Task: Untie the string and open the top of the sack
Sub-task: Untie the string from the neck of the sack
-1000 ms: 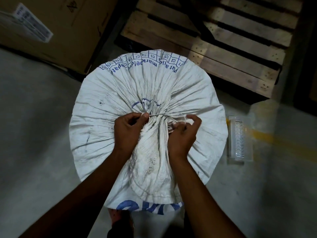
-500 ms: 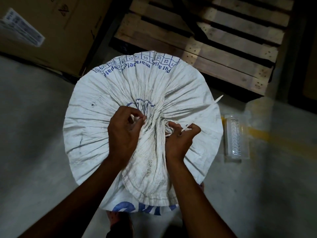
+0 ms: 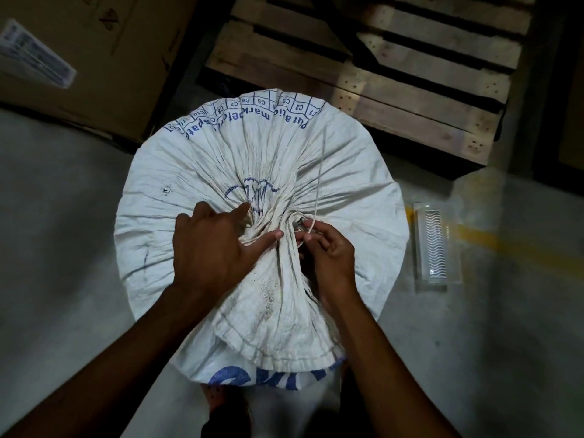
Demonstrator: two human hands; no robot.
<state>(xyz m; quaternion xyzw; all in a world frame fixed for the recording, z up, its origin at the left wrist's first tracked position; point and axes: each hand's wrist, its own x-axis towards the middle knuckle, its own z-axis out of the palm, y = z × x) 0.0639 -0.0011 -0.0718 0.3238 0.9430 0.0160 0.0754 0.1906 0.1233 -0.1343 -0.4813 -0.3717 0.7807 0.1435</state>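
Note:
A full white woven sack (image 3: 189, 172) with blue print stands upright below me, its mouth gathered into a neck at the middle. The loose top flap (image 3: 271, 317) fans toward me. My left hand (image 3: 215, 248) lies on the gathered neck, thumb and forefinger spread around the bunched cloth. My right hand (image 3: 328, 251) pinches the thin white string (image 3: 319, 172) right beside the neck. The string's free end runs up and away across the sack's top.
A wooden pallet (image 3: 410, 74) lies beyond the sack. A cardboard box (image 3: 79, 58) with a white label sits at the upper left. A small clear plastic case (image 3: 434, 245) rests on the grey concrete floor to the right, by a yellow floor line.
The string was taut between both hands; my left hand has let it go and now presses on the neck. My right hand has pulled the free end round to point away.

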